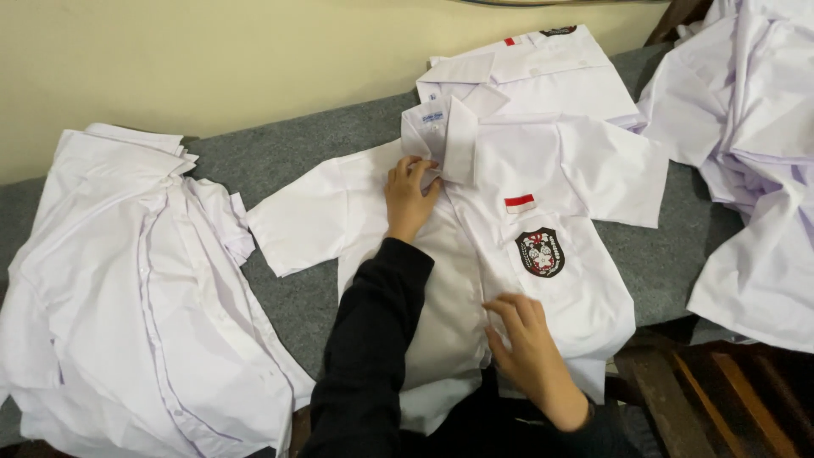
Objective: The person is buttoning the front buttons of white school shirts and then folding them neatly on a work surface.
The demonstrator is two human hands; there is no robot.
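White shirt [475, 254] under both hands; shirt piles [127, 297] flank it.

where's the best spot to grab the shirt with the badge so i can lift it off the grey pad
Probably the shoulders, either side of the collar, coming from the wall side. The shirt lies flat, front up, placket partly open, so lifting from the shoulder seams should let it hang straight. The left hand already rests by the collar.

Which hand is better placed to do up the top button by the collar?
Probably the left hand. Its fingers already touch the shirt just under the collar. The right hand rests lower, near the hem.
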